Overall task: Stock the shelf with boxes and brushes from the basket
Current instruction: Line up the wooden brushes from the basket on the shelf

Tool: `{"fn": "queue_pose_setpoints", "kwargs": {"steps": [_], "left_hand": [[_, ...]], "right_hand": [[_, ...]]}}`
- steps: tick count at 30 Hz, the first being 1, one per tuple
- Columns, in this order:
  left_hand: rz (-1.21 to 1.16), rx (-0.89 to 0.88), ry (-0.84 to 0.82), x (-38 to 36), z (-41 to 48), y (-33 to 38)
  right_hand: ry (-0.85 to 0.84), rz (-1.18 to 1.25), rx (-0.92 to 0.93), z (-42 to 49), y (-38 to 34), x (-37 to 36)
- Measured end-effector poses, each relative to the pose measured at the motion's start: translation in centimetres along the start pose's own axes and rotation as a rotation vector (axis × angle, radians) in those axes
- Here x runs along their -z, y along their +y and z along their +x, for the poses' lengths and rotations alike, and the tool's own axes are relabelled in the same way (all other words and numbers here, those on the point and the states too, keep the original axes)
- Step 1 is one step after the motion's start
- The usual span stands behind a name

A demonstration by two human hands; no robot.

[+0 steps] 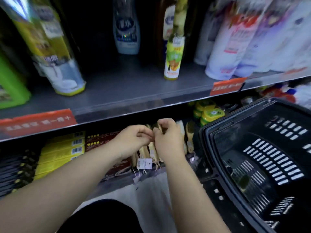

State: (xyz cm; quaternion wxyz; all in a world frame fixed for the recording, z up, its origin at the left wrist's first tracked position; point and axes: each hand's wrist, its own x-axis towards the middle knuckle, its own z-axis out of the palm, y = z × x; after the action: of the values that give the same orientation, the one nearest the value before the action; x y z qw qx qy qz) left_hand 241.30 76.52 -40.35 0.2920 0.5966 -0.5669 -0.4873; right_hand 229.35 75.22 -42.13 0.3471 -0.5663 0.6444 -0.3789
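Note:
Several wooden brushes (189, 137) stand in a row on the lower shelf (117, 184), white price tags (144, 163) hanging from them on strings. My left hand (133, 140) and my right hand (168, 137) meet over the row, fingers curled around the brush tops. The right hand grips the top of one brush; the left pinches a brush beside it. Yellow boxes (62, 152) and dark red boxes (101, 140) lie stacked to the left of the brushes. The black plastic basket (252, 125) sits at the right, its inside dark.
The upper shelf (134, 95) carries bottles: a yellow-green one (174, 52), a blue-white one (126, 31), white ones at the right, a green container far left. Red price labels (38, 121) line its edge. Green-yellow round packs (210, 113) sit behind the basket.

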Motion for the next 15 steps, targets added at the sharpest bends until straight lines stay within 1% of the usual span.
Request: {"fn": "queue_pose_setpoints", "kwargs": {"steps": [3, 5, 7, 9, 12, 15], "left_hand": [[0.069, -0.070, -0.024, -1.2, -1.3, 3.8], [0.159, -0.128, -0.031, -3.3, -1.8, 5.8], [0.240, -0.196, -0.059, -6.4, -1.8, 7.2], [0.324, -0.279, -0.125, -10.0, -1.6, 7.8], [0.647, -0.414, -0.251, -14.7, -1.1, 7.5], [0.945, -0.491, -0.391, -17.2, -0.6, 6.6]], "right_hand": [[-0.134, -0.134, 0.063, -0.8, -0.3, 5.8], [-0.166, -0.226, 0.093, -1.5, 1.0, 10.3], [-0.181, -0.292, 0.072, -2.3, 3.0, 14.5], [-0.228, -0.354, -0.004, -2.8, 5.5, 17.9], [-0.343, -0.407, -0.139, -3.0, 9.8, 21.3], [-0.427, -0.483, -0.222, -2.4, 13.7, 23.1]]}}
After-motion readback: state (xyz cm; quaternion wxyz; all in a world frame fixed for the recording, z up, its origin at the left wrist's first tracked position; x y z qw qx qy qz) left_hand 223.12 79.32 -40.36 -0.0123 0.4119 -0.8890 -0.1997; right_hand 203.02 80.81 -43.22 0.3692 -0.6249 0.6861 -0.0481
